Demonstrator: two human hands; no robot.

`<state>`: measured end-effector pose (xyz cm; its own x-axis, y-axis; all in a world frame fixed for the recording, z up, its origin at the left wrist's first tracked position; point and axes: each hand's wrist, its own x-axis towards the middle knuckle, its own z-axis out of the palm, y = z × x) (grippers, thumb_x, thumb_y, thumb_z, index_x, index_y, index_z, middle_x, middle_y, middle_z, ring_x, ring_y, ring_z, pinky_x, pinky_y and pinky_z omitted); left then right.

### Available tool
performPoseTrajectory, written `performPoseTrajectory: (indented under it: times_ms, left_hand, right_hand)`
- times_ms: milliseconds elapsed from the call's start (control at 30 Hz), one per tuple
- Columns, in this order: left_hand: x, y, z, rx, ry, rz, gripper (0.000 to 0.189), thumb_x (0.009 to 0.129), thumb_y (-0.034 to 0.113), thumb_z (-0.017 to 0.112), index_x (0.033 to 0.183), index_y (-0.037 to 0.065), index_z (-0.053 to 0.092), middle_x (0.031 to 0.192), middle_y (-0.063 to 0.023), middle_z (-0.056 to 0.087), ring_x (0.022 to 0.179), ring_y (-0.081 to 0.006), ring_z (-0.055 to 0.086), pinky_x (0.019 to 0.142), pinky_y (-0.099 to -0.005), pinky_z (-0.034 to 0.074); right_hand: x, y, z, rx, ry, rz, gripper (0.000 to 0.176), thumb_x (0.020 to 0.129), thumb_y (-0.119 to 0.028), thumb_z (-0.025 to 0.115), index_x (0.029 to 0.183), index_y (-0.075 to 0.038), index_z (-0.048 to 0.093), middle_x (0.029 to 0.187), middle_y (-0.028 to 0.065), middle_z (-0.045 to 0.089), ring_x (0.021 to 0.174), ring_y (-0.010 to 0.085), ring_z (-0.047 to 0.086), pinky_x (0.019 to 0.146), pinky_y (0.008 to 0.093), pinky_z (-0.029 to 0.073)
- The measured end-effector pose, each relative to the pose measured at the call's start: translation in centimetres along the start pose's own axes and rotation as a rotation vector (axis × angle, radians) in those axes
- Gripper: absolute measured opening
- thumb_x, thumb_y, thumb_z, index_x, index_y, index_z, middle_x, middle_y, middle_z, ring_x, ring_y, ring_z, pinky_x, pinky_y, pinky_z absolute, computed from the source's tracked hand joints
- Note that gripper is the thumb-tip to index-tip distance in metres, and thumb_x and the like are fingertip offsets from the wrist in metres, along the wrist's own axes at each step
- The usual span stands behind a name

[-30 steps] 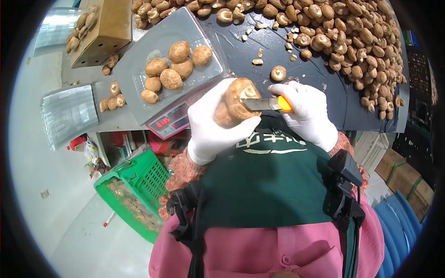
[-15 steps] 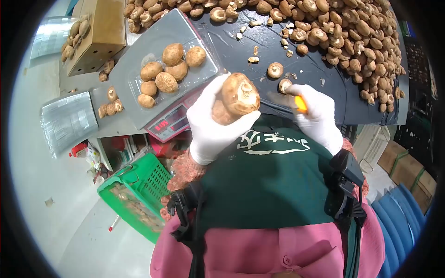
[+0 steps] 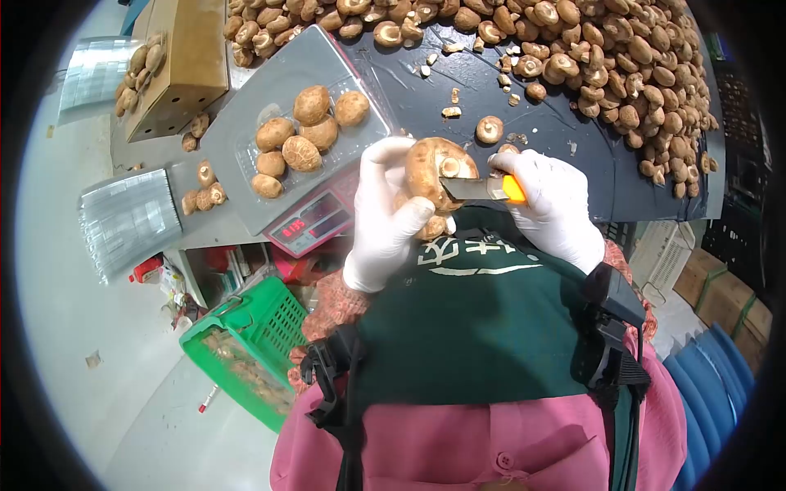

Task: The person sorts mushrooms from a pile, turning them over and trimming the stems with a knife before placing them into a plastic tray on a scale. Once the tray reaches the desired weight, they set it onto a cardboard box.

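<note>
A: Back to the mushroom (image 3: 427, 166) comes the knife (image 3: 471, 189), right hand (image 3: 557, 204) wrapped round its handle.
B: And the left hand (image 3: 383, 214) cups it at chest height. Keep fingers clear, slice shallow.

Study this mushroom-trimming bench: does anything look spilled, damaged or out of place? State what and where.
Pale stem scraps lie scattered over the dark table beside the pile, like offcuts. A few loose mushrooms sit left of the scale, outside its tray.
</note>
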<state>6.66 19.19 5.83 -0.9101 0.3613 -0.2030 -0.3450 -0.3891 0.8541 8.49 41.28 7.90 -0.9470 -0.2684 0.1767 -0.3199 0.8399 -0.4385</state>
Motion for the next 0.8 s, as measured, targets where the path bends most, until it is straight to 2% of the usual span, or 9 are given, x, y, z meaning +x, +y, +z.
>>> performPoseTrajectory:
  times_ms: [133,233,267,367,467,567,667,767,800]
  left_hand:
    - [0.3,1.8,0.4,0.043,-0.079,-0.169,0.101,0.078,0.059,0.077,0.147,0.0,0.034,0.125,-0.0153,0.057,0.1,-0.0195,0.064,0.066,-0.0287,0.056]
    - [0.1,1.9,-0.3,0.015,-0.111,-0.172,0.097,0.078,0.055,0.079,0.144,-0.001,0.037,0.123,-0.0149,0.059,0.101,-0.0198,0.064,0.07,-0.0311,0.057]
    - [0.2,2.0,-0.2,0.033,-0.112,-0.183,0.096,0.078,0.053,0.079,0.143,-0.003,0.037,0.122,-0.0147,0.06,0.097,-0.0198,0.065,0.072,-0.031,0.056]
    - [0.4,1.2,-0.2,0.082,-0.05,-0.066,0.069,0.083,0.025,0.076,0.138,-0.001,0.045,0.119,-0.0101,0.059,0.112,-0.0172,0.058,0.094,-0.0322,0.05]
    - [0.2,1.2,-0.1,0.014,-0.067,-0.109,0.063,0.081,0.02,0.075,0.134,-0.002,0.047,0.12,-0.01,0.059,0.115,-0.0176,0.057,0.099,-0.034,0.047]
    - [0.3,1.3,-0.3,0.021,-0.053,-0.145,0.061,0.08,0.017,0.076,0.131,-0.002,0.048,0.121,-0.0104,0.058,0.115,-0.0178,0.057,0.101,-0.0348,0.046]
    - [-0.2,0.9,0.0,0.205,-0.002,-0.044,0.078,0.077,0.04,0.081,0.131,-0.004,0.046,0.118,-0.0144,0.062,0.093,-0.0174,0.066,0.075,-0.0286,0.055]
    - [-0.1,0.6,-0.8,0.164,0.049,-0.062,0.076,0.077,0.035,0.081,0.131,-0.003,0.045,0.116,-0.0141,0.062,0.093,-0.0177,0.065,0.076,-0.0294,0.055]
    - [0.0,0.8,-0.4,0.116,0.071,-0.069,0.074,0.075,0.025,0.082,0.132,-0.002,0.043,0.117,-0.0139,0.061,0.104,-0.0195,0.064,0.089,-0.0324,0.054]
  right_hand:
    - [0.0,-0.2,-0.2,-0.096,0.006,-0.009,0.028,0.077,-0.017,0.071,0.104,-0.016,0.063,0.079,0.0024,0.059,0.071,0.0213,0.063,0.062,0.0342,0.048]
    - [0.0,-0.4,-0.3,-0.157,-0.003,-0.027,0.029,0.076,-0.018,0.07,0.104,-0.017,0.063,0.077,0.0014,0.057,0.07,0.02,0.062,0.061,0.0334,0.047]
    - [-0.1,-0.4,-0.3,-0.172,-0.009,-0.034,0.029,0.075,-0.018,0.07,0.104,-0.017,0.063,0.077,0.0011,0.056,0.069,0.0196,0.061,0.061,0.0331,0.047]
    - [-0.4,-0.2,0.0,-0.197,-0.004,-0.028,0.029,0.075,-0.016,0.069,0.103,-0.017,0.063,0.077,0.0005,0.055,0.069,0.0192,0.061,0.061,0.033,0.047]
    - [-0.2,-0.3,0.2,-0.216,0.042,-0.035,0.028,0.076,-0.014,0.067,0.104,-0.017,0.063,0.076,0.0,0.053,0.068,0.0189,0.06,0.061,0.0322,0.047]
    - [0.0,0.5,0.5,-0.225,0.062,-0.038,0.027,0.077,-0.011,0.066,0.104,-0.017,0.063,0.077,0.0007,0.055,0.067,0.0195,0.061,0.059,0.0324,0.048]
    - [-0.3,4.1,0.6,-0.109,0.195,0.23,0.027,0.079,-0.003,0.067,0.104,-0.014,0.062,0.085,0.0075,0.067,0.074,0.0278,0.067,0.061,0.0362,0.053]
    - [-0.9,3.7,-0.5,-0.009,0.138,0.221,0.028,0.079,-0.005,0.072,0.104,-0.013,0.062,0.09,0.0081,0.068,0.078,0.029,0.069,0.064,0.0359,0.053]
    - [-0.9,2.8,-1.0,0.02,0.098,0.173,0.028,0.079,-0.005,0.072,0.104,-0.013,0.062,0.09,0.0079,0.068,0.078,0.0291,0.069,0.064,0.036,0.053]
